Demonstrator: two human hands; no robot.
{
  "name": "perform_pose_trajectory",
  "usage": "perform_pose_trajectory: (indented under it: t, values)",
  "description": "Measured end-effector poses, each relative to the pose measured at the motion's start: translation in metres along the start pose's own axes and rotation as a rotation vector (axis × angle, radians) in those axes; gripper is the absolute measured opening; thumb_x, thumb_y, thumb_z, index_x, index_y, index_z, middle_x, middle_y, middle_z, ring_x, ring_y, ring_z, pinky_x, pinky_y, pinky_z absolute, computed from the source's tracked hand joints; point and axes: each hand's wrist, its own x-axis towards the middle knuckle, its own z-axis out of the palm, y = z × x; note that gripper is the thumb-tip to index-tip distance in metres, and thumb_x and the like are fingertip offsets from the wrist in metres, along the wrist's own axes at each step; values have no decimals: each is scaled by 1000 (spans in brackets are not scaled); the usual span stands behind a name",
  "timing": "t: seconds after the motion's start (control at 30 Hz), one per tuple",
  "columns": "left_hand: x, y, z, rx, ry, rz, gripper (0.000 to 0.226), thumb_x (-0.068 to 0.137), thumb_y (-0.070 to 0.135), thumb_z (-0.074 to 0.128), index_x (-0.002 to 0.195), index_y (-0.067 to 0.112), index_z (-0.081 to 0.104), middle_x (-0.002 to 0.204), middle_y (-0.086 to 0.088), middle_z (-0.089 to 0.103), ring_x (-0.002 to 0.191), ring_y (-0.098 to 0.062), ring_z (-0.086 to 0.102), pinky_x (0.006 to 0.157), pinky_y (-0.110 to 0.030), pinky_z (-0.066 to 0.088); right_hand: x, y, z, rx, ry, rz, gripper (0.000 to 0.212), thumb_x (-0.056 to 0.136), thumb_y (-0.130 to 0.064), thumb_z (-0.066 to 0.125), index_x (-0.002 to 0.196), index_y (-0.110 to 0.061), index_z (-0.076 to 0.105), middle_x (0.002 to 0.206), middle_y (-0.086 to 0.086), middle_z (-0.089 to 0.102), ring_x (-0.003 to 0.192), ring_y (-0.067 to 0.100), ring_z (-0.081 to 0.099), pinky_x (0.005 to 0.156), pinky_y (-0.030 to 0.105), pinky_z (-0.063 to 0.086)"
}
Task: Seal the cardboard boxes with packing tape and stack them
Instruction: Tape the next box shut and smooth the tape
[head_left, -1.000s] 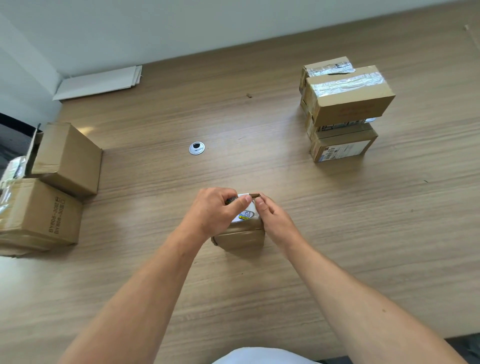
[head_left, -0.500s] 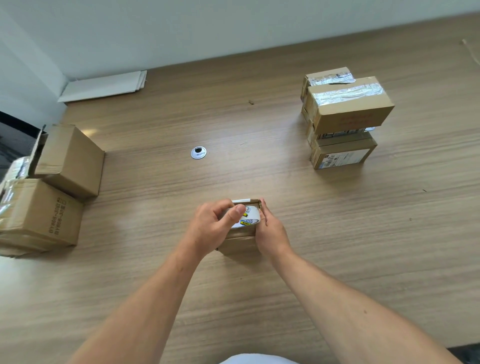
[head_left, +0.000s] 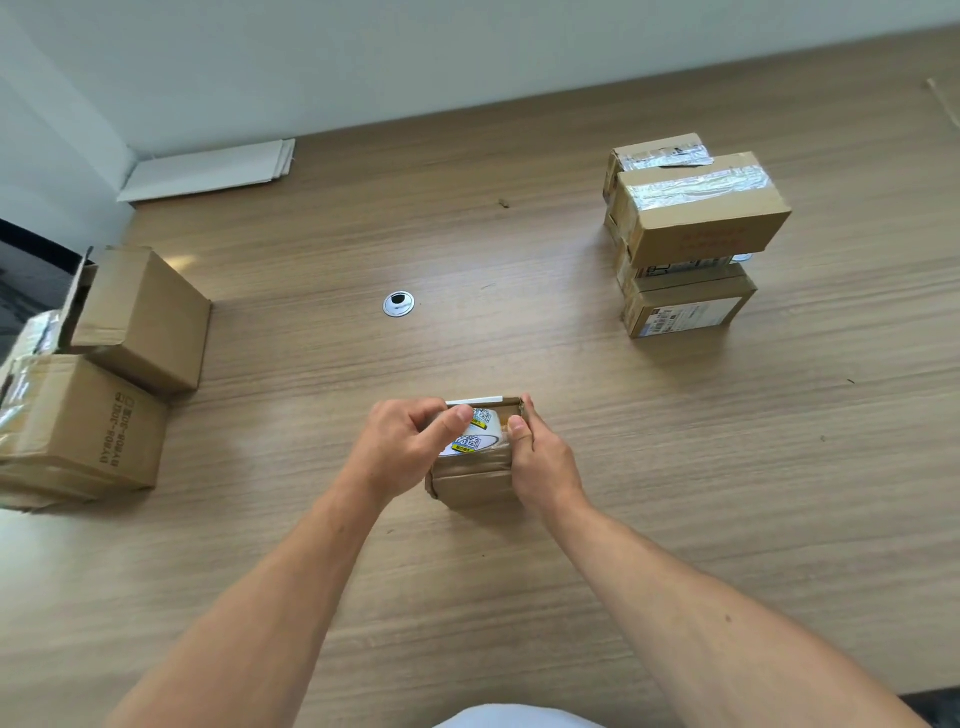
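Hands meet over the small box (head_left: 470, 480), which sits on the table (head_left: 675, 467) just below the middle of the head view. On top of it lies the tape roll (head_left: 480, 434), white with a blue-and-yellow label. The left hand (head_left: 405, 447) grasps the roll, fingers curled over it and thumb laid across its face. The right hand (head_left: 543, 462) clasps the box's right edge, thumb on top and fingers down the side. The hands hide most of the box's top, so I cannot tell how much tape is on it.

At 2 o'clock, well apart, stands the stack (head_left: 696, 223) of boxes; its top one carries a shiny tape strip, and the lower ones show labels. At 9 o'clock the printed box (head_left: 88, 431) rests near the table's edge, with the open box (head_left: 145, 317), one flap raised, just beside it at 10 o'clock. At 11 o'clock, between the groups, a round metal grommet (head_left: 399, 304) is set in the table. White sheets (head_left: 208, 169) lie at the far-left corner.

Nothing stands between the hands and the stack. The table is pale wood-grain; a plain light wall (head_left: 467, 52) runs behind it.
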Motion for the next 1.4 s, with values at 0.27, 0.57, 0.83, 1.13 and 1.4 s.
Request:
perform_pose_trajectory:
  t: [0.27, 0.57, 0.83, 1.13, 1.4]
  values:
    - [-1, 5, 0, 39, 5, 3, 60, 79, 65, 54, 57, 11, 40, 55, 7, 31, 55, -11, 31, 53, -34, 24, 4, 1, -3, 14, -45, 63, 50, 104, -46, 46, 151, -30, 45, 139, 3, 63, 133, 24, 53, 108, 33, 41]
    - [-8, 6, 9, -338, 14, -57, 39, 85, 53, 56, 60, 24, 54, 63, 6, 43, 63, -13, 40, 59, -24, 36, 1, 5, 9, 39, -33, 100, 56, 96, -53, 46, 148, -34, 46, 118, -1, 72, 112, 22, 64, 97, 37, 50]
    - [-12, -2, 10, -344, 28, -70, 59, 88, 56, 54, 58, 8, 37, 58, -4, 32, 58, -18, 29, 54, -30, 24, 3, 7, 8, 18, -27, 75, 56, 96, -52, 46, 148, -32, 46, 122, 0, 71, 115, 23, 63, 96, 34, 49]
    - [-7, -6, -19, -133, 69, -39, 61, 82, 59, 53, 59, 5, 38, 61, 2, 25, 57, -11, 23, 53, -30, 18, 3, 10, 8, -34, -54, 58, 56, 102, -52, 46, 151, -26, 43, 127, 4, 69, 122, 25, 59, 99, 33, 46]
    - [-8, -6, -17, -204, 99, -76, 56, 78, 59, 59, 57, 11, 40, 61, -2, 29, 58, -14, 27, 54, -30, 22, 11, -10, 4, 15, -36, 120, 53, 84, -60, 64, 126, -27, 59, 110, -2, 71, 108, 23, 64, 96, 36, 49]
